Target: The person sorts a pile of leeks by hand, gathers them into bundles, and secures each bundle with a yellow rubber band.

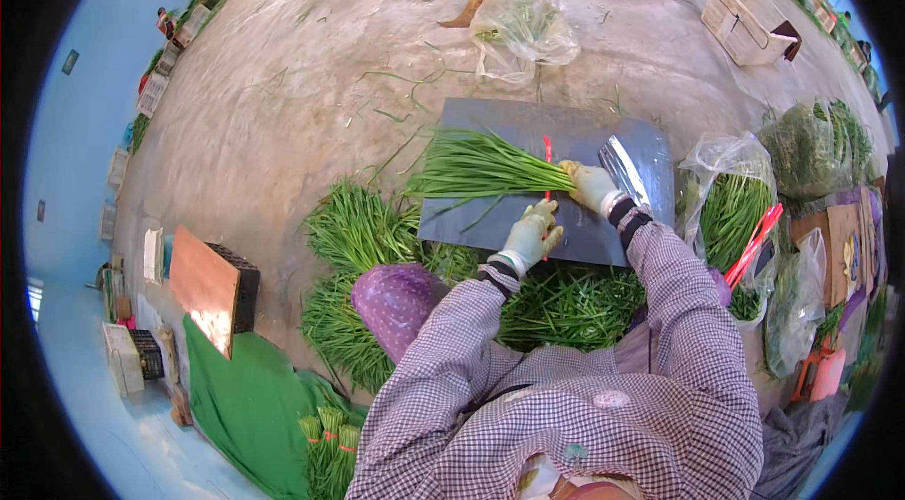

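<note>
A bunch of long green chive-like stalks [476, 165] lies on a grey board [603, 241] on the concrete floor, its tips pointing left. My right hand [591, 184], in a pale glove, grips the bunch at its cut end. My left hand [530, 234], also gloved, pinches the lower end of a red band [547, 153] that crosses over the bunch's end. A broad steel cleaver blade [624, 167] lies on the board just right of my right hand.
Loose piles of the same greens [353, 231] lie left of and below the board. Clear bags of greens [731, 208] and red bands [754, 241] stand at right. Another bag [521, 33] and plastic crates [745, 19] sit farther off. Tied bunches [328, 448] rest on green cloth at lower left.
</note>
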Available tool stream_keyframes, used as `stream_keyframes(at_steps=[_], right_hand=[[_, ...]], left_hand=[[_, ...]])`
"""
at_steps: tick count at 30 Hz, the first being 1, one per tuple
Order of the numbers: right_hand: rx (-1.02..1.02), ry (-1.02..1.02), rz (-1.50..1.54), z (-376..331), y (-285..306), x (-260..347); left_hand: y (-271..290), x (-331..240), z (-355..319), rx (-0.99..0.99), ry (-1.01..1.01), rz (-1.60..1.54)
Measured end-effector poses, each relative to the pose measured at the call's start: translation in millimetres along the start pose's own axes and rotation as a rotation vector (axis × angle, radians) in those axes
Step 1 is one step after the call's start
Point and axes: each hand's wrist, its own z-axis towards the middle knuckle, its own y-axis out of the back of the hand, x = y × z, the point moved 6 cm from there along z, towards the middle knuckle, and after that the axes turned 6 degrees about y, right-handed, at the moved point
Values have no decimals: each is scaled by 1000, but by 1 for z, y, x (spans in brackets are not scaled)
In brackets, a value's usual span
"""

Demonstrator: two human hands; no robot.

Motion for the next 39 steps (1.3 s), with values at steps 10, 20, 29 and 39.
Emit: stream_keyframes(at_steps=[10, 20, 29, 39], right_hand=[[64, -35, -409, 10, -10, -20], [253, -77, -420, 8, 41, 47], [-233, 513, 127, 53, 74, 273], [554, 261, 688, 102, -68, 339]], left_hand=[[6, -3, 6, 94, 96, -55], [148, -104, -149, -436, -33, -628], [138, 133, -468, -1466, 923, -1044], [106, 348, -382, -1058, 1107, -921]])
